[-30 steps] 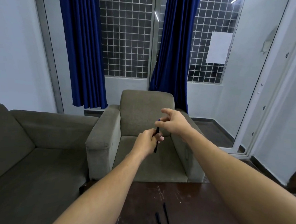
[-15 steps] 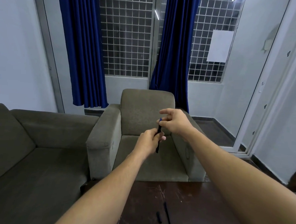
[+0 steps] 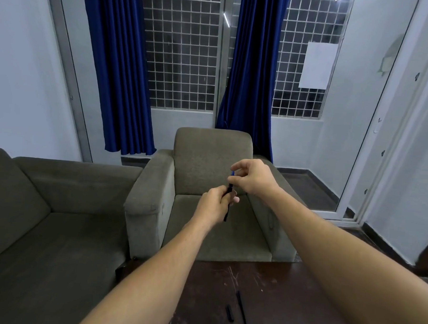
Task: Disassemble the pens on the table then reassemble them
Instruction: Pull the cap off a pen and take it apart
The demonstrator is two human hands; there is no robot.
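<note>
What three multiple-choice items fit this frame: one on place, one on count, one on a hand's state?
1. Where does the short black pen piece lie?
A) on the grey armchair seat
B) on the dark brown wooden table, left of the thin black rod
C) on the sofa

2. How many loose pen parts show on the table?
A) five
B) none
C) two

3. What is the left hand doing?
A) gripping the dark slim pen barrel
B) lying flat on the table
C) hanging open

Key:
1 B, it lies on the tabletop beside the rod.
2 C, only the piece and the rod show there.
3 A, its fingers curl round the barrel while the right hand pinches the blue top end.
</note>
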